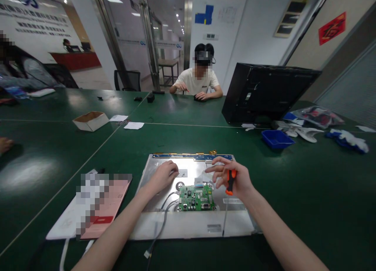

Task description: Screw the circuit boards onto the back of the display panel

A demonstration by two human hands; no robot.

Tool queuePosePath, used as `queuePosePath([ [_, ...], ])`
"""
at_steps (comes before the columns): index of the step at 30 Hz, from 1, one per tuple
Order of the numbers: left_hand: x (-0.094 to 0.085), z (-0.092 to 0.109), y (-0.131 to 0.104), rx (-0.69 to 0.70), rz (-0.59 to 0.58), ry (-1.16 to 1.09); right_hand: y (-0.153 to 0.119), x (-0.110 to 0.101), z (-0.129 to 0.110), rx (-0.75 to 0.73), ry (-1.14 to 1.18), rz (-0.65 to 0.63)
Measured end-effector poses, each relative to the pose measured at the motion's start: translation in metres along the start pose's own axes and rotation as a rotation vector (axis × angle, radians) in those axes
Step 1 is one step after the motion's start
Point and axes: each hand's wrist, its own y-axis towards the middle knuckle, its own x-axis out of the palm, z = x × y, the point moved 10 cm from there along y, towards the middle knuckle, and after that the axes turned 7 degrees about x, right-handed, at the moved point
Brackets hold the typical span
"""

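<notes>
While the left grip (167,173) is unclear, the half-curled right grip (236,179) clasps an orange tool (230,183), axis steep.

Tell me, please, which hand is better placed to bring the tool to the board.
Probably the right hand: it holds the tool near the board, while the left hand shows no tool.

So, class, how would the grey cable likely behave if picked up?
The grey cable would probably be floppy, since it bends loosely across the panel. Lifting it may tug the green board, whose left edge it appears to meet.
</notes>
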Motion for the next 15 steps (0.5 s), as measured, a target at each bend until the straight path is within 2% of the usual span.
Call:
queuePosePath([
  [2, 0.0, 0.001, -0.001, 0.012, -0.015, 0.001, 0.018, -0.008, 0.016, 0.066, -0.012, -0.021],
  [6, -0.004, 0.006, -0.006, 0.012, -0.02, -0.017, 0.037, -0.037, 0.03, 0.031, -0.033, 0.046],
  [11, -0.009, 0.015, -0.011, -0.039, 0.019, -0.164, 0.04, -0.058, 0.037, -0.018, -0.012, 0.055],
  [15, 0.005, 0.02, -0.017, -0.127, -0.035, -0.414, 0.04, -0.065, 0.039, -0.064, 0.029, 0.045],
])
